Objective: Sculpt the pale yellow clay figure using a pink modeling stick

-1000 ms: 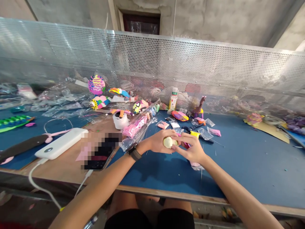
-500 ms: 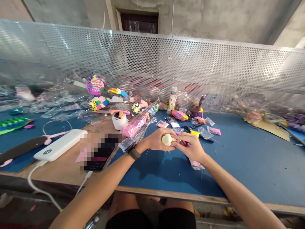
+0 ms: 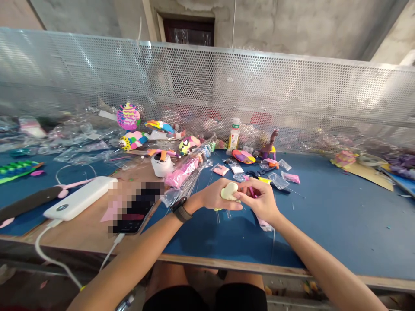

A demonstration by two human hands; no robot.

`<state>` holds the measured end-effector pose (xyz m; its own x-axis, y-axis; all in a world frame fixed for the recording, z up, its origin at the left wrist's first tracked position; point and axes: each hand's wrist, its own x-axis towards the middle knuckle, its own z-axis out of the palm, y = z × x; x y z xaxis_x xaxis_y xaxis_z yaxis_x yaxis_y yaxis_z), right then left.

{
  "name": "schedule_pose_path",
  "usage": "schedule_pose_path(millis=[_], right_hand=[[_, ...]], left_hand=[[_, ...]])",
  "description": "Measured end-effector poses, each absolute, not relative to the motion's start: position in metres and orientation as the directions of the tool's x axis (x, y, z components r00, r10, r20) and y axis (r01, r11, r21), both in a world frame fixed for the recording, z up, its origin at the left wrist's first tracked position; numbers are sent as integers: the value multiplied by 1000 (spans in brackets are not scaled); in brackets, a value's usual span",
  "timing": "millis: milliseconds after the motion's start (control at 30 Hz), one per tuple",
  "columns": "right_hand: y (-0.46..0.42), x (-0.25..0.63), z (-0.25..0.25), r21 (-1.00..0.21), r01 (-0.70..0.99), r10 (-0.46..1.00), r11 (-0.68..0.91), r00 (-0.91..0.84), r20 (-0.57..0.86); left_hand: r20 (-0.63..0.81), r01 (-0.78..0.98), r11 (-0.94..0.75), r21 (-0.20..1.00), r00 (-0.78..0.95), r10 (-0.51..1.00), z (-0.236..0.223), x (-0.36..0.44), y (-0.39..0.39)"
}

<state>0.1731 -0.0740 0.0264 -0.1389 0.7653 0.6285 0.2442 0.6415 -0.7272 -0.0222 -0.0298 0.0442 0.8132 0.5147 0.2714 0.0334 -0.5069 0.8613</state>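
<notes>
One white power bank (image 3: 81, 198) lies at near left, then one phone (image 3: 138, 215), partly blurred out, and one white figure (image 3: 162, 166) farther back. Left hand (image 3: 214, 195) curls around the one pale yellow piece (image 3: 229, 191), which sits in the centre above the blue table (image 3: 337, 216); it looked rounder half a second ago and now shows two lobes. Beyond the hands stands one upright bottle (image 3: 234, 138). Right hand (image 3: 263, 201) has a narrow grip, thumb and fingers at the piece's right edge, and blocks part of the clutter behind it. One purple figure (image 3: 268, 151) stands farther back, and one tape roll (image 3: 372, 160) lies at far right.
</notes>
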Motion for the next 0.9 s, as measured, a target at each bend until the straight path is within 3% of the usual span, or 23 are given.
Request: schedule_pose_path(millis=[133, 300, 433, 900], right_hand=[[-75, 171, 26, -716, 277, 759, 641, -90, 645], [-73, 174, 25, -645, 378, 713, 664, -59, 699], [-70, 175, 25, -674, 389, 729, 627, 12, 685], [-69, 174, 20, -702, 355, 766, 618, -71, 638]], left_hand=[[235, 36, -441, 897, 805, 545, 40, -21, -29], [68, -10, -107, 994, 827, 557, 29, -20, -27], [-26, -41, 96, 995, 793, 609, 20, -13, -24], [7, -84, 66, 994, 665, 747, 17, -10, -18]])
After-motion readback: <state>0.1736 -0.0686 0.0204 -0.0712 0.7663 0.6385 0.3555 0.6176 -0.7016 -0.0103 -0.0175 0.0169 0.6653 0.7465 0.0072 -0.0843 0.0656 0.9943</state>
